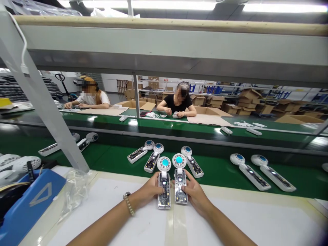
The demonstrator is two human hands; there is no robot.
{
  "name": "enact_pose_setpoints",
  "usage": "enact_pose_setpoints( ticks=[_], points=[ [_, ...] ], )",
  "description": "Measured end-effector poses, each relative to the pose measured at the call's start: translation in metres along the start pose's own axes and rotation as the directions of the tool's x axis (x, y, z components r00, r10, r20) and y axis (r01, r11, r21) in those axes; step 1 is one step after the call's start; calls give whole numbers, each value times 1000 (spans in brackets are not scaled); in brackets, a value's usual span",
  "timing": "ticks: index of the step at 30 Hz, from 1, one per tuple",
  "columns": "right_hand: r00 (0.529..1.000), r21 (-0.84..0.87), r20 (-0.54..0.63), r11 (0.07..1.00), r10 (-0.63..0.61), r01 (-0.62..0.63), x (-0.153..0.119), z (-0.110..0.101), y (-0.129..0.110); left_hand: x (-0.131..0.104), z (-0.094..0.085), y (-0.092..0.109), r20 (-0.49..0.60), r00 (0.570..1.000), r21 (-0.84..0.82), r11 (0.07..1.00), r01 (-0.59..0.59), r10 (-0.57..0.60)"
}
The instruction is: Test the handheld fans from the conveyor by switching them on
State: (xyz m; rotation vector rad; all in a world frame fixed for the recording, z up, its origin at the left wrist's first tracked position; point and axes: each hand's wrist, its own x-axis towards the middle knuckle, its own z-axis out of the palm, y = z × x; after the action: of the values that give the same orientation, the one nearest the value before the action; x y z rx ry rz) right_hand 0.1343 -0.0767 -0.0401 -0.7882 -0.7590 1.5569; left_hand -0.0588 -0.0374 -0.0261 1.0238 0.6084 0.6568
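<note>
My left hand (150, 188) is closed around a small handheld fan (164, 201), its thumb lying on the see-through cover of the body. A second handheld fan (179, 178) of the same kind is gripped in my right hand (194, 191), thumb also on the front. Both fans have round white heads with bright blue centres and circuit boards showing through the bodies. They stand side by side, a narrow gap between them, above the white table (123, 222). Just behind them, more fans lie on the green belt, one (151, 162) to the left and another (195, 166) to the right.
Two more fans (255, 177) lie farther right on the belt (215, 171). At left stand a blue bin (33, 208), a crumpled plastic bag (74, 191) and a slanted metal post (48, 92). Two co-workers (176, 102) sit across the line, under an overhead shelf (164, 41).
</note>
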Motion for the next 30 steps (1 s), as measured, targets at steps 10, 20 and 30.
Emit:
enact_pose_setpoints(
  ticks=[10,20,30],
  points=[
    [1000,9,-2,1000,11,-11,-1,1,-1,0,-3,-4,23,999,-1,1000,-26,26],
    [999,-8,-2,999,36,-36,-6,4,-8,1,-2,-3,33,999,-9,1000,-27,27],
    [1000,28,-30,1000,11,-10,-3,6,-5,-1,5,2,8,1000,-47,999,0,1]
  ],
)
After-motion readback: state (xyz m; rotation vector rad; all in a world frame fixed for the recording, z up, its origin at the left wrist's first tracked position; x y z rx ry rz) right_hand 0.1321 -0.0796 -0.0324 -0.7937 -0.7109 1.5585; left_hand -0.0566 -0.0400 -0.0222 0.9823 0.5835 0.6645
